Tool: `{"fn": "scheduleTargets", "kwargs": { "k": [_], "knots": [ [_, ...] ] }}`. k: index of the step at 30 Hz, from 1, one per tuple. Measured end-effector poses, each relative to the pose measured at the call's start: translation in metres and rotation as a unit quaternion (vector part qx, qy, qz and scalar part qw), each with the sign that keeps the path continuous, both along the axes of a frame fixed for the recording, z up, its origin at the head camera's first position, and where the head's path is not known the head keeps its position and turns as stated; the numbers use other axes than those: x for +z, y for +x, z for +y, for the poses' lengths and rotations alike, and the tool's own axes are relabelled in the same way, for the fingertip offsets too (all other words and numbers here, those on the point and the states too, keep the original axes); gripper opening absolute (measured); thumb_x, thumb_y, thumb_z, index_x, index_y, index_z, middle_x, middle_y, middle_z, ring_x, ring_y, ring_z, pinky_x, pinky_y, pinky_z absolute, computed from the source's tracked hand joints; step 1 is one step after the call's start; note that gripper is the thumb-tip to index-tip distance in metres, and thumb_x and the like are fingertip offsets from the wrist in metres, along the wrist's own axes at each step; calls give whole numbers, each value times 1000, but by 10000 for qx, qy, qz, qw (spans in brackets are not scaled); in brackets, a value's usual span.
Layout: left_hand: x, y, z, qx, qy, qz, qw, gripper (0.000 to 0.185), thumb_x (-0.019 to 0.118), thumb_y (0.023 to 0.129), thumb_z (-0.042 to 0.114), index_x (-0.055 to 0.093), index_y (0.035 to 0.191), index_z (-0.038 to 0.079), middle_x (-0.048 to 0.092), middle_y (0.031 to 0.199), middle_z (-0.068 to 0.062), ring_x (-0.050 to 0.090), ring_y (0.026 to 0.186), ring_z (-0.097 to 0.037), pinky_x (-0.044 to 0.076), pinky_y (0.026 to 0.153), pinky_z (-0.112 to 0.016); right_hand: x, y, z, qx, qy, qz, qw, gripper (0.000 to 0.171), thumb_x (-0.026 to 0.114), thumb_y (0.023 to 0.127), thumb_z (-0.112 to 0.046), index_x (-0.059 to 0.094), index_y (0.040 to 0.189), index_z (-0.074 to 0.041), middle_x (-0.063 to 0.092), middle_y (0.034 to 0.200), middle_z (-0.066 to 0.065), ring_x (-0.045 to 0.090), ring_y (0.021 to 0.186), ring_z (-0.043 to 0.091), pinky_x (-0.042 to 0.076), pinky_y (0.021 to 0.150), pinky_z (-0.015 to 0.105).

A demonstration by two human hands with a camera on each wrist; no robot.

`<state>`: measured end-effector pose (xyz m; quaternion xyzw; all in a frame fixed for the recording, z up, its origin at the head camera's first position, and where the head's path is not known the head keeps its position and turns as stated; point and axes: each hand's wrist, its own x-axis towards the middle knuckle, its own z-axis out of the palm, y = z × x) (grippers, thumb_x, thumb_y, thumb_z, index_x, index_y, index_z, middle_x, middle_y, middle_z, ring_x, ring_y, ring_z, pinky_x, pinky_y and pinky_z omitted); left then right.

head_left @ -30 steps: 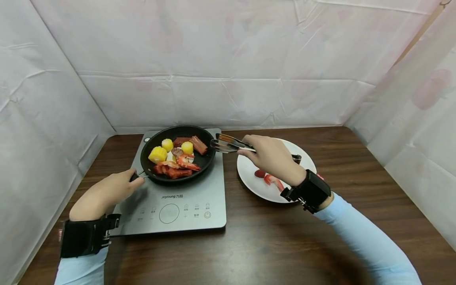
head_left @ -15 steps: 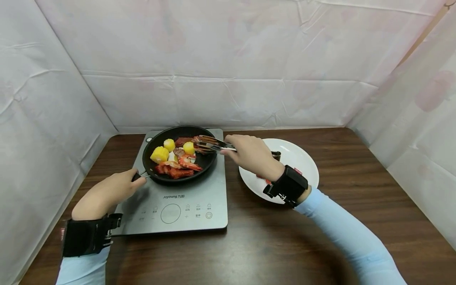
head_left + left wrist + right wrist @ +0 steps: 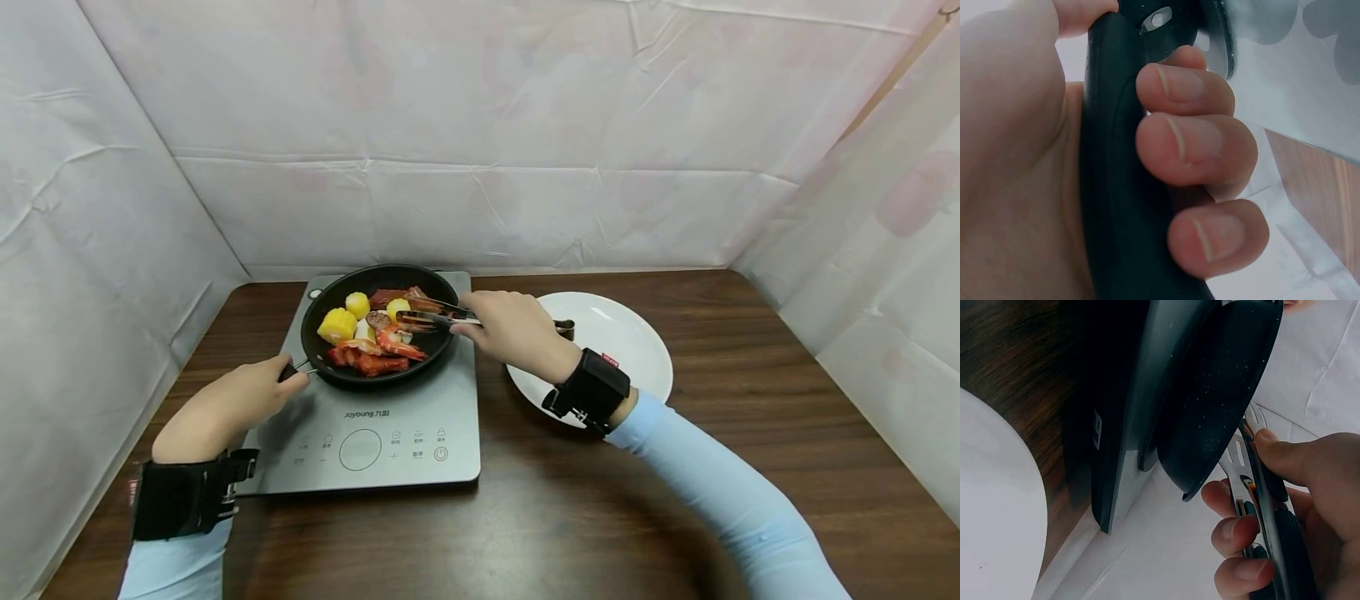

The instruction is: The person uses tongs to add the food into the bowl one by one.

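A black frying pan (image 3: 431,340) sits on a grey induction cooker (image 3: 420,417). It holds yellow corn pieces (image 3: 337,323), shrimp (image 3: 396,342) and reddish meat slices (image 3: 387,297). My left hand (image 3: 228,406) grips the pan's black handle (image 3: 1116,187). My right hand (image 3: 517,331) holds metal tongs (image 3: 435,315) whose tips reach over the pan's right side near the meat. In the right wrist view the tongs (image 3: 1260,487) lie beside the pan's rim (image 3: 1222,406).
A white plate (image 3: 630,342) stands to the right of the cooker, partly hidden by my right wrist. All of this rests on a dark wooden table (image 3: 525,517). White sheeting (image 3: 465,125) walls in the back and both sides.
My right hand has moved left from above the plate, carrying the tongs' tips over the pan's right side. The left hand has kept its hold on the handle.
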<state>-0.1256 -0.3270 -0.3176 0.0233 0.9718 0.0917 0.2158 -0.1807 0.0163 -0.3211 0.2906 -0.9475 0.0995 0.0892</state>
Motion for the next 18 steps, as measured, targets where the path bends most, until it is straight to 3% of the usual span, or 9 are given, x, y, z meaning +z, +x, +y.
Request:
{"fn": "scheduleTargets", "kwargs": {
  "k": [9,18],
  "knots": [
    [0,0,0,18,1,-16,10000,77,31,107,43,23,151,-20,36,147,-47,47,131,-60,43,103,-69,4,3,-5,17,174,183,9997,30,63,99,-43,68,106,-15,68,82,-1,59,64,14,37,48,28],
    [1,0,0,-3,5,-8,10000,78,31,107,43,22,151,-20,35,148,-47,46,132,-60,43,104,-69,5,4,-8,-125,254,33,9996,41,63,98,-46,69,122,-13,75,98,1,69,74,17,50,53,34]
  ]
}}
